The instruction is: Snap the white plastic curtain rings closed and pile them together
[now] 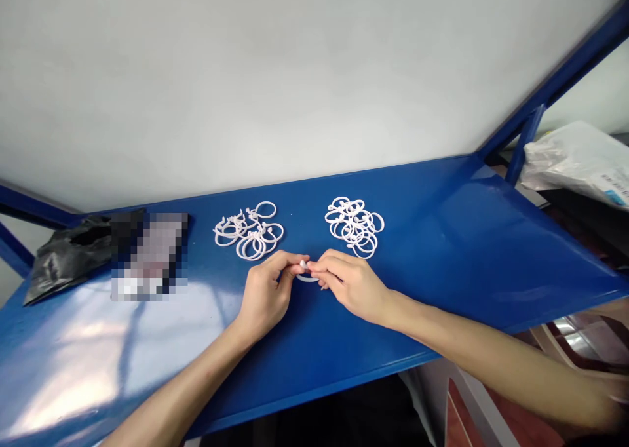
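Observation:
Between my two hands is a white plastic curtain ring, its lower curve showing under my fingers. My left hand pinches one side of it with thumb and forefinger. From the other side my right hand pinches it too, close to the small white knob at its top. My fingertips hide part of the ring. Just beyond my left hand lies a loose pile of white rings, some with ends that stick up. Past my right hand is a second pile of similar rings, overlapping one another.
Both piles lie on a blue metal shelf against a pale wall. At the left are a crumpled black plastic bag and a blurred-out flat object. A clear plastic bag sits beyond the blue post at the right.

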Demonstrator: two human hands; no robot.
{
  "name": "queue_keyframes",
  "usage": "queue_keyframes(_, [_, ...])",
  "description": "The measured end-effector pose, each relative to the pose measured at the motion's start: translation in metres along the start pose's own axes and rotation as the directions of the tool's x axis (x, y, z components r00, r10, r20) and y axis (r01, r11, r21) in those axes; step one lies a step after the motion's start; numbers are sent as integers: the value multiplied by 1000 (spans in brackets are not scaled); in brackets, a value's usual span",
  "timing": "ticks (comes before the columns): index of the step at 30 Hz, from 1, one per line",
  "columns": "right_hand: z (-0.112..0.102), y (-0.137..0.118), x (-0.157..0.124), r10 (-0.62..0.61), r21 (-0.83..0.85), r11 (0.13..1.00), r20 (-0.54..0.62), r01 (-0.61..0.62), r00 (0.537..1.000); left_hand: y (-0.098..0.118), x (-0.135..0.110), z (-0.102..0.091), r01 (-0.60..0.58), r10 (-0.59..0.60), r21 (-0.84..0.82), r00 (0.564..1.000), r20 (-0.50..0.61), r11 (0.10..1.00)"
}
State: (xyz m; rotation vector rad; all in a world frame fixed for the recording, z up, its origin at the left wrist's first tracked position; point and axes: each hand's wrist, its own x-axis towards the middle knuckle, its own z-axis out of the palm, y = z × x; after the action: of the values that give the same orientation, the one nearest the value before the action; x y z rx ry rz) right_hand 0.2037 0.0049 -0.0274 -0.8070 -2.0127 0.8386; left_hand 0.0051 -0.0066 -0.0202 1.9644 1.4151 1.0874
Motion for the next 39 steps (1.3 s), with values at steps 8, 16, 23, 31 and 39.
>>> queue_keyframes(8, [-35, 0, 25, -165, -542, 833, -55, 110, 985, -9, 15, -13, -249, 253, 313, 967, 28, 916])
queue_keyframes(16, [-108, 44, 39, 142, -547, 757, -397, -358, 907, -39, 27, -25, -193, 226, 758, 972, 61, 624])
queue_keyframes(23, [-108, 63, 43, 301, -468, 756, -373, -459, 877, -41, 26, -26, -229, 211, 770, 969, 125, 595])
queue_keyframes(31, [-108, 67, 42, 375, -477, 735, -305, -481, 875, -37, 27, -28, -245, 276, 750, 957, 87, 614])
queue_keyframes(39, [-108, 64, 43, 395, -516, 688, -322, -510, 860, -32, 26, -25, -271, 325, 721, 943, 68, 637])
